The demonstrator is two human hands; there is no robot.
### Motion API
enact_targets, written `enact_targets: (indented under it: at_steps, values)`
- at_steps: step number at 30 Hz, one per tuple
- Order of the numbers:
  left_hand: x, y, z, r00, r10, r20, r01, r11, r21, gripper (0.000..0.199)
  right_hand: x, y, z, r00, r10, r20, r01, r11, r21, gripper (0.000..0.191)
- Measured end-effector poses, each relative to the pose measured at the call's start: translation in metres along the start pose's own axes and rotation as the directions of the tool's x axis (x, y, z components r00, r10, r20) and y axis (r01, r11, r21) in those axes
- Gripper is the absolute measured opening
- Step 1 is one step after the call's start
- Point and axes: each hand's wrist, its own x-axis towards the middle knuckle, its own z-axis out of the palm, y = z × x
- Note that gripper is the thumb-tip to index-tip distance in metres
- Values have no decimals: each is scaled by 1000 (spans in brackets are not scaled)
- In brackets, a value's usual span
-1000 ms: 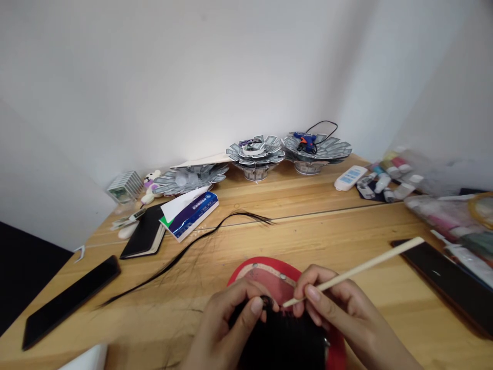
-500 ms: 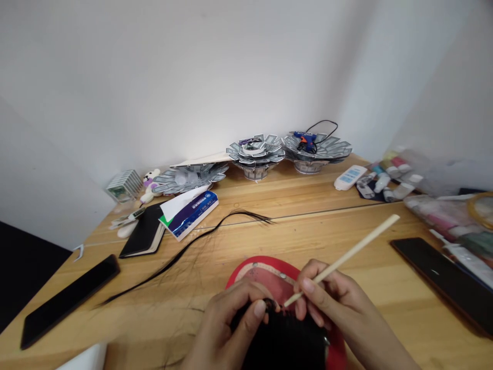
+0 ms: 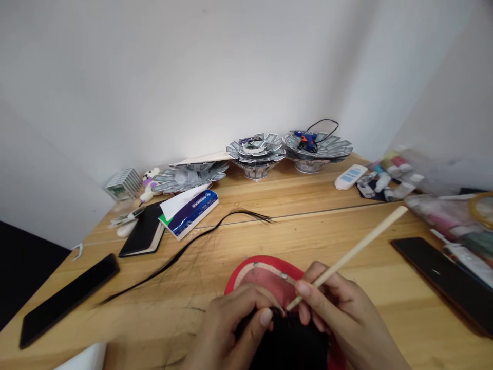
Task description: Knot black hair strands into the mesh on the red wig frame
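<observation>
My left hand (image 3: pixel 231 326) is closed in a pinch on a bit of black hair at the edge of a dark hair mass (image 3: pixel 292 344). Held pen-like in my right hand (image 3: pixel 341 308) is a slim, pale wooden stick (image 3: pixel 362 252), slanting down so its narrow tip is close beside my left fingertips. Both hands rest over a rounded red form (image 3: pixel 241 272) with a pinkish cap (image 3: pixel 265 280) and a pale band with pins on it. The hair covers the near side of the form. Whatever sits at the stick's very tip is too small to make out.
A long lock of black hair (image 3: pixel 185 252) lies across the wooden table. Left are a dark phone-like slab (image 3: pixel 69 300), a black notebook (image 3: pixel 140 234) and a blue tissue pack (image 3: pixel 194 213). Another dark slab (image 3: pixel 439 282) lies right. A glue gun (image 3: pixel 306 139) sits in a grey petalled bowl (image 3: pixel 331 149).
The wooden stick and my right hand have shifted slightly right. My left fingertips have moved a little right and down, still pinched on the hair.
</observation>
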Motion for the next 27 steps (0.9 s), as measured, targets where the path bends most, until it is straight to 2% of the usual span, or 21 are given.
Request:
enact_targets:
  at_steps: [8,12,20,24,27]
  values:
    - [0,5,-2,1000,2,0,-2,1000,-6,26,-4,-1,2,998,-5,-55,9,998,64,41]
    - [-1,4,-2,1000,9,-1,-9,999,-39,23,-6,-7,7,990,16,-140,-1,994,105,43]
    - [0,3,-5,999,25,41,-25,1000,-2,17,-9,-5,12,972,-14,-234,32,997,73,42]
    - [0,5,-13,998,44,43,-48,993,109,16,-10,-2,13,954,-63,-292,78,996,40,41]
    - [-14,2,-27,998,63,1,-62,971,229,15,-10,0,14,945,-87,-315,102,994,30,41]
